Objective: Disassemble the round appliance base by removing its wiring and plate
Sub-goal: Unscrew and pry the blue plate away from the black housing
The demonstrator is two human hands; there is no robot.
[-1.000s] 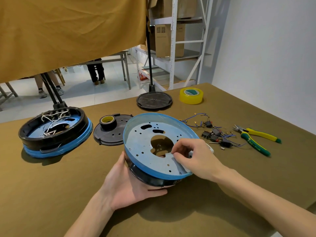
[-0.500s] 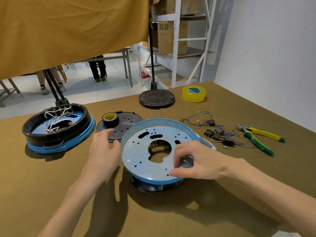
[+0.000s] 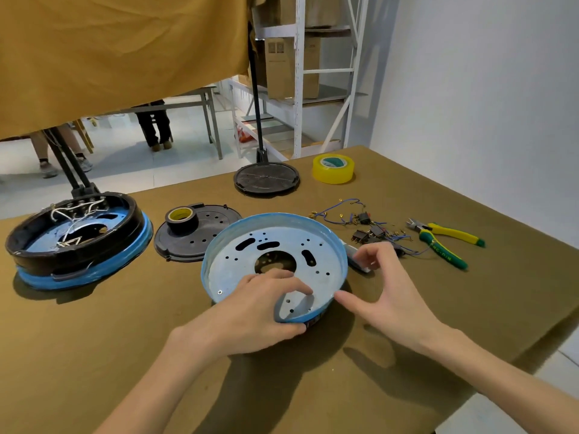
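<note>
The round appliance base (image 3: 219, 261) sits in the middle of the table, blue rim up, its perforated metal plate (image 3: 291, 245) showing inside. My left hand (image 3: 250, 311) grips the near rim, fingers lying over the plate and thumb under the edge. My right hand (image 3: 385, 296) hovers at the base's right side with fingers spread, thumb tip close to the rim, holding nothing. Removed blue wires and black switches (image 3: 366, 230) lie to the right of the base.
A second base with white wiring (image 3: 78, 239) stands at left. A black cover (image 3: 203, 242) carries a tape roll (image 3: 181, 217). A black disc on a pole (image 3: 266, 178), yellow tape (image 3: 333, 169) and green-yellow pliers (image 3: 445, 242) lie farther back and right. The table edge runs along the right.
My left hand moved from the base's left side to the near rim and took hold. My right hand lifted off the plate and drew back to the right, fingers spreading.
</note>
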